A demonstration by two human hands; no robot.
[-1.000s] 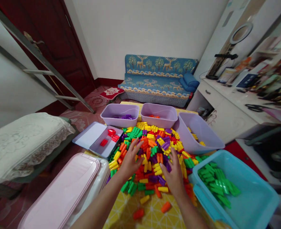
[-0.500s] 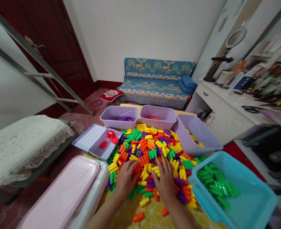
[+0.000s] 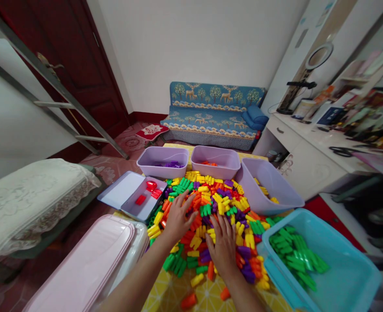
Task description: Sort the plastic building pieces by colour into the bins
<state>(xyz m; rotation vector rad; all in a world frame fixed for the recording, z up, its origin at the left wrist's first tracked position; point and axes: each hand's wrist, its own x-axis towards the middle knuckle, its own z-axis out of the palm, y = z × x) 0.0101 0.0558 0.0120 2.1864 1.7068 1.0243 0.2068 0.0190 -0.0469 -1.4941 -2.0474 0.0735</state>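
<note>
A wide pile of plastic pieces (image 3: 207, 190) in yellow, green, orange, red and purple covers the middle of the table. Over its left part my left hand (image 3: 178, 216) is open, fingers spread above orange and green pieces. My right hand (image 3: 223, 242) rests open on the pile's near centre, its fingertips beside yellow and orange pieces. Purple pieces lie in the left lilac bin (image 3: 144, 166), orange ones in the middle lilac bin (image 3: 215, 171), yellow ones in the right lilac bin (image 3: 276, 186). The teal bin (image 3: 350, 260) holds green pieces, and a shallow open box (image 3: 135, 212) holds red ones.
Pink and white lids (image 3: 90, 260) lie at the near left. Beyond the table stand a blue sofa (image 3: 204, 117) and a small red stool (image 3: 152, 130). A cloth-covered bench (image 3: 38, 199) is at the left, a cluttered white dresser (image 3: 311, 151) at the right.
My left hand has moved forward and slightly right over the pile, with its fingers spread. My right hand has stayed almost in place.
</note>
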